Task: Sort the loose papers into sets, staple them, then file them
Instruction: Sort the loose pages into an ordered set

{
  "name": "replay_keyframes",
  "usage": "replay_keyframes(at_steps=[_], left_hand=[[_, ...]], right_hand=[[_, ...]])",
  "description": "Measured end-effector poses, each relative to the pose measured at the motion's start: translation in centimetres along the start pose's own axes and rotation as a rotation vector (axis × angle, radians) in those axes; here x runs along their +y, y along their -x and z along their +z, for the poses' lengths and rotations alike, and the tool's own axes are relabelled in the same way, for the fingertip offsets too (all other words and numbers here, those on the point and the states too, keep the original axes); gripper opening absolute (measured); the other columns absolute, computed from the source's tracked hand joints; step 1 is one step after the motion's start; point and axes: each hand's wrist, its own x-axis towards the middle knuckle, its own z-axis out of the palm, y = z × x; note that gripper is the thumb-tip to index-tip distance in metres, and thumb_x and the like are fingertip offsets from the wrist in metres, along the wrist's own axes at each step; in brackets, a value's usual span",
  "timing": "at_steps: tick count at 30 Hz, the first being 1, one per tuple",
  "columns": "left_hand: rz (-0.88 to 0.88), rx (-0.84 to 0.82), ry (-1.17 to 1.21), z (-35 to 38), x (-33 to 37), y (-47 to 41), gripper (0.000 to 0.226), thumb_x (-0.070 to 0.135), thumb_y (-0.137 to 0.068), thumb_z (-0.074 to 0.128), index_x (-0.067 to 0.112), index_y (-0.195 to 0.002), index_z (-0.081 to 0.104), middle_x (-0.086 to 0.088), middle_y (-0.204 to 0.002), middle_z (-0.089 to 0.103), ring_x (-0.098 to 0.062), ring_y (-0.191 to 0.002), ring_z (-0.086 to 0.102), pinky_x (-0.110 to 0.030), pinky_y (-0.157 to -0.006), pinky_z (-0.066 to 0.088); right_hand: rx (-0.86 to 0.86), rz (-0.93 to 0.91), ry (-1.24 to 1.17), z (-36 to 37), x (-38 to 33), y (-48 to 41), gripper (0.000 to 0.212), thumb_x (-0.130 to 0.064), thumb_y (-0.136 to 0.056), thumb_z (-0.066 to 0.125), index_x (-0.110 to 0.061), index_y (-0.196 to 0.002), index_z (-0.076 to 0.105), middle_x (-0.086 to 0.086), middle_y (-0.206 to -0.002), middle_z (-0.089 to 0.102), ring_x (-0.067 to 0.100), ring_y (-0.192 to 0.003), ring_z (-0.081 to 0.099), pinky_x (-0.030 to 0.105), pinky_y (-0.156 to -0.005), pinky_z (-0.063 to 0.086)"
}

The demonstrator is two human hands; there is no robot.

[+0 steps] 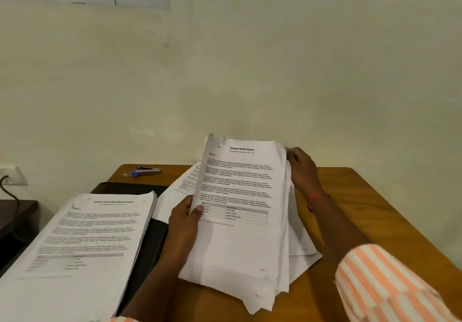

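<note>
A thick sheaf of printed papers, top sheet headed "Sample Health Report", is tilted up off the wooden table. My left hand grips its left edge, thumb on the top sheet. My right hand holds the upper right edge from behind. A second stack, headed "Sample Internship Documentation", lies flat at the left on a black folder. A stapler with a blue part lies at the table's far left edge. More sheets lie flat behind the held sheaf.
The table stands against a pale wall. A wall socket with a dark cable is at the left, above a dark low surface. Bare wood shows at the table's right side.
</note>
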Motion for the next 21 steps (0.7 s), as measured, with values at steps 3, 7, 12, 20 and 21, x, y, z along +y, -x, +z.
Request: replay_keyframes(at_steps=[3,7,12,20,21], left_hand=[[-0.003,0.038,0.045,0.0,-0.2,0.0,0.024,0.018,-0.103,0.057,0.03,-0.122,0.063,0.012,-0.109,0.073,-0.011,-0.096,0.072,-0.022,-0.07,0.059],[0.02,0.033,0.113,0.1,0.3,0.4,0.026,0.016,-0.103,0.057,0.039,-0.114,0.064,0.021,-0.1,0.075,-0.007,-0.094,0.073,-0.022,-0.069,0.06],[0.004,0.036,0.161,0.0,0.3,0.3,0.023,0.021,-0.104,0.056,0.035,-0.119,0.066,0.01,-0.11,0.076,-0.018,-0.101,0.074,-0.042,-0.085,0.061],[0.251,0.061,0.092,1.0,2.6,2.0,0.015,0.035,-0.105,0.049,0.036,-0.116,0.059,0.013,-0.108,0.071,-0.011,-0.101,0.071,-0.024,-0.075,0.061],[0.304,0.076,0.107,1.0,3.1,2.3,0.016,0.037,-0.104,0.05,0.035,-0.117,0.059,0.012,-0.109,0.07,-0.012,-0.102,0.07,-0.025,-0.076,0.061]], right_hand=[[0.101,0.113,-0.156,0.1,3.5,4.4,0.032,-0.049,-0.101,0.052,-0.019,-0.106,0.064,-0.005,-0.103,0.068,0.012,-0.095,0.063,0.027,-0.077,0.049],[-0.228,0.305,-0.498,2.5,5.8,9.2,0.054,-0.051,-0.09,0.065,-0.021,-0.133,0.054,-0.001,-0.124,0.07,0.022,-0.112,0.068,0.05,-0.096,0.056],[-0.293,0.178,-0.621,2.5,4.8,10.1,0.041,-0.017,-0.094,0.066,-0.016,-0.133,0.056,0.002,-0.125,0.071,0.023,-0.115,0.068,0.047,-0.094,0.057],[0.018,-0.003,-0.518,2.3,3.0,11.1,0.033,-0.019,-0.094,0.066,-0.017,-0.127,0.062,-0.005,-0.119,0.073,0.013,-0.112,0.068,0.023,-0.081,0.059],[0.047,-0.043,-0.532,2.0,2.1,11.1,0.031,-0.02,-0.095,0.064,-0.019,-0.125,0.063,-0.007,-0.117,0.073,0.01,-0.11,0.068,0.021,-0.081,0.058]])
